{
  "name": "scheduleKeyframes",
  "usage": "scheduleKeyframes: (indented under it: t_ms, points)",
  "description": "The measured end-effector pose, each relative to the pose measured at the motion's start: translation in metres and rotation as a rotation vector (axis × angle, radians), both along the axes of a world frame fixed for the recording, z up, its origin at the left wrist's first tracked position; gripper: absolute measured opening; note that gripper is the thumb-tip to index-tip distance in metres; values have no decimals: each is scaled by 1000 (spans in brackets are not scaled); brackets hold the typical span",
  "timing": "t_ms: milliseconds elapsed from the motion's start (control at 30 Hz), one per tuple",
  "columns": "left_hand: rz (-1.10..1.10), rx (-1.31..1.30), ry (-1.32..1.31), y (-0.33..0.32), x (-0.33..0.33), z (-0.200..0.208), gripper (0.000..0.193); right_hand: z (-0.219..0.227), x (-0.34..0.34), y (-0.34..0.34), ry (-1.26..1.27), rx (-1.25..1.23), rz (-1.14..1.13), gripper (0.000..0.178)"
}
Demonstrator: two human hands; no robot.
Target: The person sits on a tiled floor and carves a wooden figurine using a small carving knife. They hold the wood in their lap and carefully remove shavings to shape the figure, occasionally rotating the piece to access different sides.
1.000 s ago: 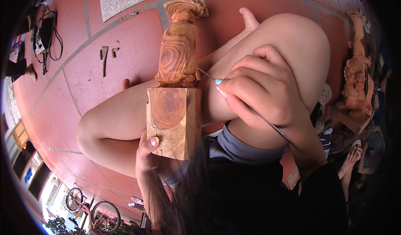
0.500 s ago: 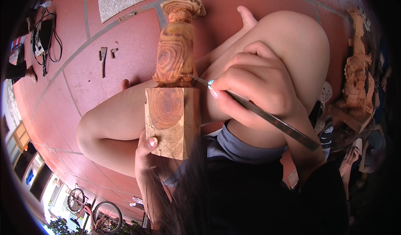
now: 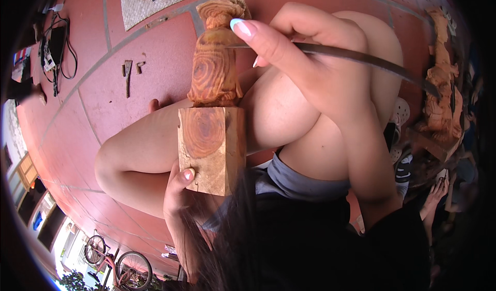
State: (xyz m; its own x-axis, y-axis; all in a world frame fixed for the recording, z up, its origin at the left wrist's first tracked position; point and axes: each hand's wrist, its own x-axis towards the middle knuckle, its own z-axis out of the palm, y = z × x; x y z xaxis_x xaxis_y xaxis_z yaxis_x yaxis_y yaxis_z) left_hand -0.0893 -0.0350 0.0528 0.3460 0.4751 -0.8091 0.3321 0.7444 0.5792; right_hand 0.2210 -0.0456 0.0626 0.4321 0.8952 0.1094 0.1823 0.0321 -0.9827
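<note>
A carved wooden figure (image 3: 212, 71) with swirling orange-brown grain rises from a square uncarved block base (image 3: 204, 136), between my crossed legs. My left hand (image 3: 178, 190) is closed on the block's lower left corner, its thumb on the front face; the other fingers are hidden behind. In my right hand (image 3: 320, 58) is a long thin metal carving tool (image 3: 361, 58), gripped with the thumb stretched along it. Its tip meets the upper part of the figure, just below the narrow neck. The tool's other end sticks out to the right, past my knee.
Another carved wooden figure (image 3: 442, 100) stands at the right, near other people's hands (image 3: 436, 193). On the red tiled floor lie two small rusty metal pieces (image 3: 128, 78). Flat tools rest on a pale mat (image 3: 137, 9). A black cable (image 3: 64, 48) and a bicycle (image 3: 116, 265) are at the left.
My right hand has moved up and away from me, carrying the tool tip from the figure's lower edge to its upper part. The left hand and block have barely shifted.
</note>
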Motion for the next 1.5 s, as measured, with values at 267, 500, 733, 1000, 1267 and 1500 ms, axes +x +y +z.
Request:
scheduleKeyframes:
  t_ms: [267, 500, 733, 1000, 1267, 1500]
  points:
    - [-579, 596, 443, 71, 45, 67, 63, -8, 48, 30, 527, 66, 45, 27]
    - [-1255, 1218, 467, 70, 130, 51, 71, -8, 48, 30, 621, 74, -22, 28]
    - [-1228, 1301, 473, 84, 158, 29, 80, -5, 41, 29, 710, 162, 9, 27]
    - [-1279, 1247, 575, 76, 172, 35, 79, -1, 41, 23, 617, 164, -38, 33]
    - [-1302, 1154, 689, 46, 151, 50, 83, -2, 36, 23, 570, 194, -80, 33]
    - [-1279, 1170, 696, 32, 137, 51, 86, 3, 39, 18, 561, 170, -21, 32]
